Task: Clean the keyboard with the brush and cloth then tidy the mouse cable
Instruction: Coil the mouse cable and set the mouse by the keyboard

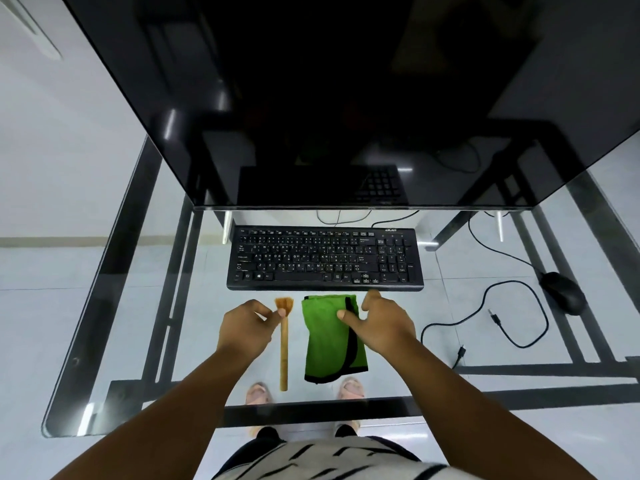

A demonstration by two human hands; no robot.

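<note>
Left hand (247,329) has fingers pinched together at the brush (284,341) neck, looks like it's touching, hard to say. Right hand (382,322) rests loose on the green cloth (329,341), just below the keyboard (325,258). Glass desk (138,306) is slick: a weak pinch could skid the brush off, and the mouse cable (512,320) could snag

The keyboard (325,258) carries the only readable marks. A small pale logo at its top right corner, above the number pad, looks like "acer", though it is too small to be sure. The keys bear white legends: letters such as Q, W, E, R along the upper letter row, with a second, finer script beside them that cannot be made out.
</note>
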